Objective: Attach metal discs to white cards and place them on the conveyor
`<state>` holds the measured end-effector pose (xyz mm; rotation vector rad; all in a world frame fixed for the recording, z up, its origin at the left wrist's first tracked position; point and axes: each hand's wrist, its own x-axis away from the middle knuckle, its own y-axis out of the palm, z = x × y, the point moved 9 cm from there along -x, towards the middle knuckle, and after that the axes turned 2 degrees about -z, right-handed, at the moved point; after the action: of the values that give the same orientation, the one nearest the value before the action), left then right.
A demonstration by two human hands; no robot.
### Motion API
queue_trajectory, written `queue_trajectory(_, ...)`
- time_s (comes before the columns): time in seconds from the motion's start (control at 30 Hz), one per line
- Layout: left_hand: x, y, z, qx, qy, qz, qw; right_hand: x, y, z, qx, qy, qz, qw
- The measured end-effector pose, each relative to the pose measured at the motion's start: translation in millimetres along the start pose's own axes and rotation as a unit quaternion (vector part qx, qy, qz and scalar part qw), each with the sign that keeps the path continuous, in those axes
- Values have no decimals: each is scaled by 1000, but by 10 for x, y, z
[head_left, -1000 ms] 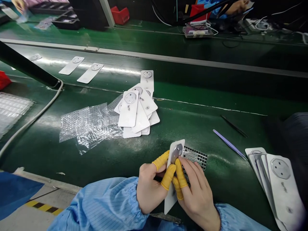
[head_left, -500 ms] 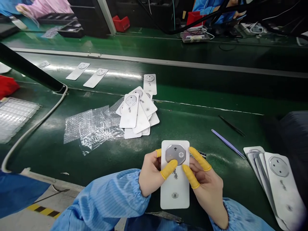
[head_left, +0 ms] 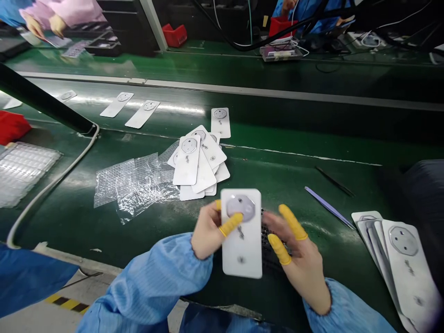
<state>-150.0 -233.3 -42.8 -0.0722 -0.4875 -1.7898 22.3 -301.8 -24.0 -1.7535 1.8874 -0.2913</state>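
A white rectangular panel [head_left: 250, 249] with a grey octagonal piece near its top is upright in my left hand [head_left: 210, 229], the yellow-covered thumb across its front and the other fingers partly hidden behind. To its right, my right hand [head_left: 300, 256] is apart from the panel, with yellow-covered thumb and finger spread and nothing between them. Small dark round parts [head_left: 268, 236] lie on the green surface between the hands, partly hidden. Beyond the held panel is a loose pile of similar white panels [head_left: 204, 178].
Clear bubble bags [head_left: 133, 185] lie left of the pile. Purple tweezers [head_left: 328, 206] and dark tweezers [head_left: 335, 181] are at the right, near stacked panels [head_left: 409, 268]. Single panels [head_left: 142, 115] lie on the far strip [head_left: 277, 129]. A black post [head_left: 45, 99] slants at the left.
My left hand has moved left and slightly up with the panel. My right hand has come away from it. Panels on the far strip have shifted slightly right.
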Motion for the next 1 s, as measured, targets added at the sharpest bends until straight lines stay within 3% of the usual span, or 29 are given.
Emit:
queue_trajectory(0.1,-73,-418,420,-29,145,109,983,5,-8,167,167,-46,-46,984)
queue_trajectory(0.17,-69,-523,581,-97,212,134,963,23,-6,236,184,-77,-60,978)
queue_trajectory(0.23,-67,-454,582,-210,230,123,942,17,-36,253,150,-87,-65,983)
queue_trajectory(0.33,-47,-155,365,-342,199,55,917,-62,-151,211,106,-65,-60,990)
queue_trajectory(0.43,25,229,59,-347,139,-80,924,-160,-237,122,92,-54,-70,992)
queue_trajectory(0.5,87,394,-84,-324,102,-140,930,-198,-213,59,99,-70,-95,988)
queue_trajectory(0.6,98,401,-192,-308,58,-129,941,-206,-118,5,151,-95,-124,976)
queue_trajectory(0.67,79,358,-238,-299,36,-109,947,-202,-112,-43,183,-111,-100,972)
queue_trajectory(0.77,76,381,-269,-299,36,-123,946,-160,-111,-189,155,-160,-61,973)
queue_trajectory(0.87,108,449,-268,-340,71,-149,926,-112,1,-262,99,-188,-91,973)
queue_trajectory(1.0,156,523,-292,-397,114,-183,892,-94,97,-214,58,-173,-117,976)
